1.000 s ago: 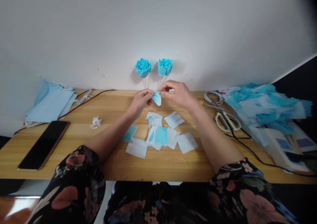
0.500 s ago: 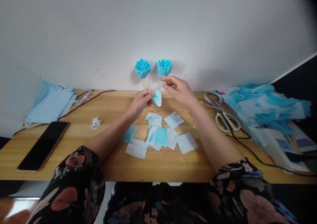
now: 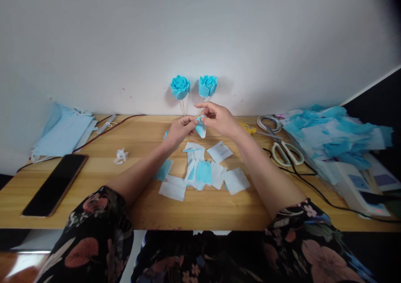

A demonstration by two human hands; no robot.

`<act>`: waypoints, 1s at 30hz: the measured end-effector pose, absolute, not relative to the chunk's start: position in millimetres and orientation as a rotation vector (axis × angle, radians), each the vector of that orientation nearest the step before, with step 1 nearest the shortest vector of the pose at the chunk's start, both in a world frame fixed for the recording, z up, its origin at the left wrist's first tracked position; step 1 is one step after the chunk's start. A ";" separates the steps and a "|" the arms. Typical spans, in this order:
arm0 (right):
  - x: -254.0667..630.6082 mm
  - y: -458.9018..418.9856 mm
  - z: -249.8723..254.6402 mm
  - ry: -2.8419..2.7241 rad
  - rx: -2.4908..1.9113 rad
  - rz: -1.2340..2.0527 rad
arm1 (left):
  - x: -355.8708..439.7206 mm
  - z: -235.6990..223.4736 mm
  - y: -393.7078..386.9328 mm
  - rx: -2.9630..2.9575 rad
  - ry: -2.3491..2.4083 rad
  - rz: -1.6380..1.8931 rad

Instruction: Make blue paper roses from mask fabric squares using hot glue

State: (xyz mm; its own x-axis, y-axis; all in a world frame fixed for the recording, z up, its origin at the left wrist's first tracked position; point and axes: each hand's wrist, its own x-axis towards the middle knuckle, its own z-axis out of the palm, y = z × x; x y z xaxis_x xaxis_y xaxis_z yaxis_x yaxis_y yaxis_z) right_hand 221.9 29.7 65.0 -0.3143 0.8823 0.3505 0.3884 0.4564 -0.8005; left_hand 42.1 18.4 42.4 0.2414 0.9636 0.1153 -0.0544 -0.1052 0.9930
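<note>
A small piece of blue and white fabric (image 3: 201, 129) is pinched between my two hands above the middle of the table. My left hand (image 3: 181, 129) grips its left side, fingers closed. At its upper right edge, the thumb and fingers of my right hand (image 3: 218, 118) close on it, with the index finger stretched out. Behind them, two blue fabric flowers (image 3: 180, 87) on thin sticks lean by the wall. Below my hands lie several cut squares of white and blue fabric (image 3: 204, 172), some overlapping.
At left are a stack of blue face masks (image 3: 64, 130), a phone (image 3: 55, 185) and a white scrap (image 3: 120, 156). Scissors (image 3: 287, 153), a yellow tool (image 3: 248, 128) and a black cable (image 3: 326, 197) lie at right, beside a heap of blue and white fabric (image 3: 341, 135).
My right hand has moved down and left from near the flower stick and now pinches the fabric piece. My left hand keeps its hold. The yellow tool shows more.
</note>
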 end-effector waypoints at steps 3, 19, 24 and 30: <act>221.8 29.4 65.9 -1.896 -1.078 0.762 | 40.5 43.9 17.5 1.402 0.946 1.121; 225.1 26.7 75.1 -1.883 -1.033 0.814 | 39.5 40.1 23.8 1.297 0.945 1.180; 231.6 29.0 78.1 -1.854 -1.073 0.743 | 39.0 40.0 24.5 1.269 0.959 1.183; 228.6 26.2 77.1 -1.917 -1.119 0.691 | 38.7 38.4 24.3 1.281 0.933 1.189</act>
State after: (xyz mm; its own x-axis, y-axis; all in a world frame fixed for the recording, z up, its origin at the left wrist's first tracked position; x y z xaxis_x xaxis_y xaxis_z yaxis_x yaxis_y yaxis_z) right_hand 228.6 26.2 77.1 -0.2941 0.8852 0.3604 0.4516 0.4611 -0.7639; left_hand 38.7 24.3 38.4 0.1861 0.9762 0.1113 -0.1245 -0.0890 0.9882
